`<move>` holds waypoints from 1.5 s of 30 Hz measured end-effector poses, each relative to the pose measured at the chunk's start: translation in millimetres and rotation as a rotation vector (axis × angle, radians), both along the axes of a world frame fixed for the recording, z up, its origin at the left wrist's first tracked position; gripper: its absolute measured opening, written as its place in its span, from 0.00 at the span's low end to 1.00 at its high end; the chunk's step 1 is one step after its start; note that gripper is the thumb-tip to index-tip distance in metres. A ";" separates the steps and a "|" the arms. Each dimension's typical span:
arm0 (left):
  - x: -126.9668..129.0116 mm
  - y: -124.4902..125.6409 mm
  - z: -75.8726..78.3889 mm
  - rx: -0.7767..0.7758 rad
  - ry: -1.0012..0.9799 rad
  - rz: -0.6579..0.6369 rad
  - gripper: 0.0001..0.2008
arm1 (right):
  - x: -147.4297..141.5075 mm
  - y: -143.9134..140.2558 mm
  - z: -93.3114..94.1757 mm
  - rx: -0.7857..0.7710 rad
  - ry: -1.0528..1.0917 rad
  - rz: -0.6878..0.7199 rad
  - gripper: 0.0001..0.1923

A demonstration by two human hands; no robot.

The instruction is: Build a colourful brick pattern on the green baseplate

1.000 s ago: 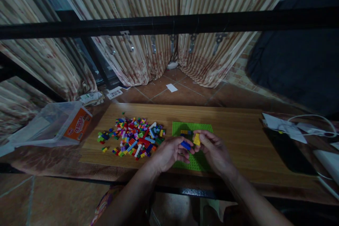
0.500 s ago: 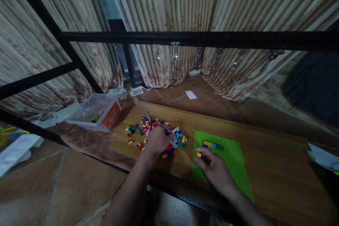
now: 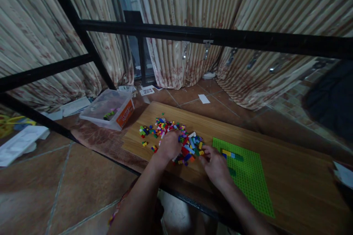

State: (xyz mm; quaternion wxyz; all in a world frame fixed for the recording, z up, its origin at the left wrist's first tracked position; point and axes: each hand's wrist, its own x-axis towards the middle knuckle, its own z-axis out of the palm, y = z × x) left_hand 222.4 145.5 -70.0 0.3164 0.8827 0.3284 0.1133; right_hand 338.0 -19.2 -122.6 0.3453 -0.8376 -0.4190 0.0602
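Observation:
A pile of small coloured bricks (image 3: 165,126) lies on the wooden board (image 3: 289,176). My left hand (image 3: 168,145) rests palm down in the middle of the pile, fingers spread among the bricks. My right hand (image 3: 213,165) is at the pile's right edge, fingertips touching bricks beside the green baseplate (image 3: 248,187). What its fingers hold is hidden. A short row of yellow, blue and green bricks (image 3: 232,155) is stuck on the baseplate's far end.
A clear plastic box (image 3: 109,108) with an orange label stands left of the board on a brown mat. A black metal frame (image 3: 193,36) crosses the view. Curtains hang behind. White papers (image 3: 19,143) lie on the tiled floor at left.
My view has swung left. My left hand went from the baseplate into the brick pile. My right hand moved from the baseplate to the pile's right edge.

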 end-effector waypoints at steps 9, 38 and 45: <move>-36.7 47.1 15.5 -0.018 -0.069 0.337 0.14 | -9.0 89.6 51.7 -0.002 -0.024 0.231 0.11; -26.9 47.6 5.6 -0.946 -0.574 0.251 0.10 | -23.9 134.9 47.6 0.238 0.710 0.248 0.15; -23.0 48.1 2.2 -0.958 -0.533 0.393 0.06 | -30.7 138.1 33.7 0.289 0.931 0.202 0.16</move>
